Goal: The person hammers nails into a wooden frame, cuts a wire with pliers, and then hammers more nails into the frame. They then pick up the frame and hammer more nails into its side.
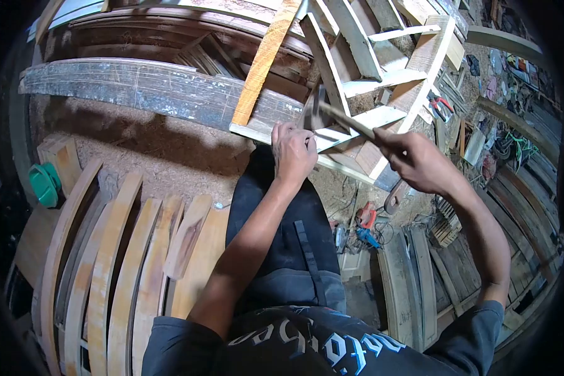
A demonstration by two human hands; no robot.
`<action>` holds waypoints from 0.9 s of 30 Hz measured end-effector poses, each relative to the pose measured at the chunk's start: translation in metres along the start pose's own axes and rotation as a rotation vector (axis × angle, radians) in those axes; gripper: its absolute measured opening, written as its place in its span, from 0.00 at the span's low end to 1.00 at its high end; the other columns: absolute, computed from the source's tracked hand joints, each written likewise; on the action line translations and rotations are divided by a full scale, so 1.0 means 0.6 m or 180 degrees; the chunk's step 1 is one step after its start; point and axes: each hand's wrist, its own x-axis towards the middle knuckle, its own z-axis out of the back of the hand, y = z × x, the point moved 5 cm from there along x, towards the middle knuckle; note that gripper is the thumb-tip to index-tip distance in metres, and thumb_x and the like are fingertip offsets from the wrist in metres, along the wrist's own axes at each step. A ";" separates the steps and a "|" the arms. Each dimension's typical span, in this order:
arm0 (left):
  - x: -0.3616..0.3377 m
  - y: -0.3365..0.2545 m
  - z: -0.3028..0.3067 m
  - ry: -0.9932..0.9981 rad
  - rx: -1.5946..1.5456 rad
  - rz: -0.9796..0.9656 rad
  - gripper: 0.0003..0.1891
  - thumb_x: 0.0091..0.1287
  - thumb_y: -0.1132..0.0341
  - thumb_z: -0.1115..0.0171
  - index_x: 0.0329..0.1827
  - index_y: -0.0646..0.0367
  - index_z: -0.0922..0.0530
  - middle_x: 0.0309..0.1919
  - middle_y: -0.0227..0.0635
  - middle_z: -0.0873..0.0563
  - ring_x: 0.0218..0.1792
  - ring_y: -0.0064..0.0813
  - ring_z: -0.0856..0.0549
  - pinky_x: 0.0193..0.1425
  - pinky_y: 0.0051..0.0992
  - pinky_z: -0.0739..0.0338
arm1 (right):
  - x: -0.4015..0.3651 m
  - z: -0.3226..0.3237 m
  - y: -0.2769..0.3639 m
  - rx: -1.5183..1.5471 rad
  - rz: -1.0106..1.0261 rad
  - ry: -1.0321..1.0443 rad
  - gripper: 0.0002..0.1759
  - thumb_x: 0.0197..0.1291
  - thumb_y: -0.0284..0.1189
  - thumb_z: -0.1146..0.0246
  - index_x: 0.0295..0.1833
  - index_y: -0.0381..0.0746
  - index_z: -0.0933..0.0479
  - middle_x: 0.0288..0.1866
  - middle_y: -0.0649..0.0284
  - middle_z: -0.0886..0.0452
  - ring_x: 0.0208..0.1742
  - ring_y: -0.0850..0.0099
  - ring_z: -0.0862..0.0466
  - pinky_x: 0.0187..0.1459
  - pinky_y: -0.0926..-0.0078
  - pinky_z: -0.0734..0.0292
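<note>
My right hand [413, 161] is wrapped round the wooden handle of a hammer [348, 120]. The hammer's dark head is raised just above and right of my left hand [294, 152]. My left hand rests at the near edge of a slatted wooden frame [388, 116], with its fingers curled together; whatever they pinch, if anything, is hidden. An orange-brown wooden strip [263, 66] runs away from me to the left of that hand. Behind the hand, the frame leans over a weathered, paint-stained plank [150, 91].
Several curved wooden pieces [120, 250] stand at the lower left, near a green plastic object [44, 184]. Red-handled pliers [442, 108] lie right of the frame. A red and blue power tool [366, 222] sits on the floor, and stacked boards [407, 282] fill the lower right.
</note>
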 end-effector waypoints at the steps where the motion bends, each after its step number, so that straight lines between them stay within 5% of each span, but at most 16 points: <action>1: 0.001 0.001 -0.001 -0.0005 -0.0007 0.0010 0.06 0.58 0.69 0.31 0.34 0.61 0.11 0.32 0.42 0.13 0.51 0.45 0.19 0.76 0.48 0.40 | 0.001 0.000 -0.001 -0.0026 -0.0010 0.0001 0.16 0.70 0.26 0.41 0.59 0.30 0.19 0.33 0.40 0.16 0.33 0.55 0.13 0.40 0.56 0.21; 2: 0.002 0.002 -0.003 -0.0023 -0.0009 -0.0002 0.06 0.58 0.69 0.31 0.34 0.61 0.11 0.32 0.42 0.13 0.50 0.45 0.19 0.76 0.48 0.40 | 0.003 -0.002 -0.003 -0.0278 0.0280 -0.0202 0.18 0.73 0.26 0.42 0.64 0.32 0.22 0.28 0.47 0.19 0.27 0.70 0.25 0.36 0.65 0.25; 3: -0.001 0.003 -0.003 -0.0024 -0.0007 -0.0006 0.06 0.58 0.69 0.31 0.34 0.61 0.11 0.32 0.42 0.13 0.50 0.45 0.19 0.76 0.48 0.40 | 0.000 -0.005 -0.007 -0.0274 0.0277 -0.0179 0.18 0.73 0.26 0.42 0.64 0.32 0.22 0.28 0.47 0.19 0.27 0.70 0.25 0.36 0.65 0.25; 5: -0.003 0.005 -0.005 -0.0055 -0.0020 0.0002 0.06 0.58 0.69 0.32 0.33 0.61 0.11 0.32 0.42 0.13 0.50 0.45 0.19 0.76 0.48 0.40 | -0.005 -0.023 -0.004 -0.0413 0.0037 0.0558 0.15 0.69 0.25 0.41 0.55 0.27 0.20 0.33 0.39 0.16 0.33 0.53 0.14 0.42 0.55 0.21; 10: -0.005 0.023 0.002 0.0204 0.0002 -0.0068 0.07 0.60 0.68 0.32 0.36 0.62 0.11 0.34 0.43 0.13 0.51 0.44 0.19 0.75 0.48 0.39 | -0.008 -0.004 0.015 -0.0198 0.0098 0.0111 0.22 0.69 0.25 0.41 0.66 0.29 0.24 0.34 0.39 0.15 0.32 0.56 0.12 0.41 0.59 0.20; 12: -0.003 0.020 0.026 0.0301 -0.0207 -0.0591 0.19 0.63 0.61 0.30 0.54 0.62 0.16 0.45 0.49 0.14 0.57 0.46 0.20 0.78 0.49 0.41 | -0.006 -0.015 -0.002 -0.0063 0.0119 0.0071 0.22 0.69 0.25 0.41 0.66 0.29 0.24 0.34 0.39 0.15 0.33 0.57 0.12 0.42 0.59 0.20; 13: -0.003 0.022 0.042 0.0302 -0.0208 -0.0574 0.19 0.63 0.61 0.30 0.54 0.62 0.16 0.45 0.49 0.14 0.57 0.46 0.20 0.78 0.49 0.41 | -0.006 -0.021 -0.011 0.0086 0.0121 0.0041 0.22 0.69 0.25 0.41 0.67 0.29 0.24 0.35 0.39 0.15 0.34 0.58 0.11 0.43 0.60 0.20; 15: 0.015 -0.010 0.098 -0.0116 0.0905 -0.0964 0.34 0.67 0.52 0.31 0.72 0.61 0.29 0.64 0.56 0.23 0.68 0.50 0.25 0.81 0.50 0.44 | -0.005 -0.024 -0.016 0.0113 0.0089 0.0121 0.22 0.70 0.25 0.41 0.67 0.29 0.25 0.36 0.39 0.15 0.35 0.59 0.11 0.44 0.60 0.20; 18: 0.055 0.017 0.113 -0.0518 0.1480 -0.0465 0.42 0.69 0.45 0.35 0.78 0.61 0.39 0.75 0.60 0.35 0.76 0.54 0.34 0.83 0.52 0.48 | 0.001 -0.029 -0.036 0.0132 0.0343 -0.0070 0.22 0.71 0.27 0.41 0.67 0.30 0.25 0.37 0.39 0.15 0.37 0.62 0.12 0.45 0.61 0.20; 20: 0.097 0.038 0.122 -0.0618 0.1157 -0.0227 0.39 0.70 0.44 0.36 0.75 0.63 0.35 0.72 0.61 0.31 0.73 0.56 0.31 0.80 0.52 0.43 | -0.001 -0.013 -0.021 0.0126 0.0618 -0.0339 0.22 0.72 0.28 0.41 0.68 0.30 0.25 0.38 0.40 0.15 0.38 0.63 0.12 0.46 0.61 0.20; 21: 0.120 0.045 0.130 -0.0693 0.0826 0.0002 0.38 0.71 0.44 0.38 0.73 0.66 0.32 0.69 0.62 0.27 0.71 0.58 0.28 0.76 0.51 0.38 | -0.004 -0.003 -0.006 -0.0002 0.0257 0.0058 0.22 0.72 0.28 0.41 0.68 0.30 0.25 0.39 0.40 0.15 0.39 0.63 0.12 0.46 0.62 0.20; 22: 0.145 0.055 0.130 -0.0507 0.0505 0.0278 0.37 0.72 0.45 0.39 0.73 0.67 0.34 0.65 0.62 0.23 0.67 0.58 0.23 0.73 0.51 0.34 | -0.006 -0.003 -0.001 -0.0132 -0.0108 0.0449 0.22 0.72 0.29 0.41 0.68 0.30 0.25 0.41 0.40 0.14 0.39 0.62 0.13 0.46 0.63 0.20; 25: 0.179 0.066 0.120 0.0044 0.0330 0.1060 0.36 0.73 0.47 0.40 0.73 0.68 0.34 0.62 0.60 0.20 0.63 0.58 0.20 0.70 0.50 0.30 | -0.002 0.003 0.004 0.0158 -0.0087 0.0195 0.22 0.72 0.29 0.41 0.68 0.31 0.25 0.41 0.42 0.14 0.38 0.61 0.13 0.47 0.63 0.20; 27: 0.172 0.069 0.116 -0.0588 0.0465 0.0596 0.34 0.72 0.49 0.38 0.72 0.66 0.32 0.61 0.58 0.19 0.63 0.55 0.21 0.72 0.49 0.33 | 0.000 -0.001 -0.007 0.0101 -0.0320 0.0251 0.23 0.73 0.29 0.41 0.68 0.30 0.26 0.44 0.41 0.13 0.45 0.61 0.11 0.51 0.63 0.20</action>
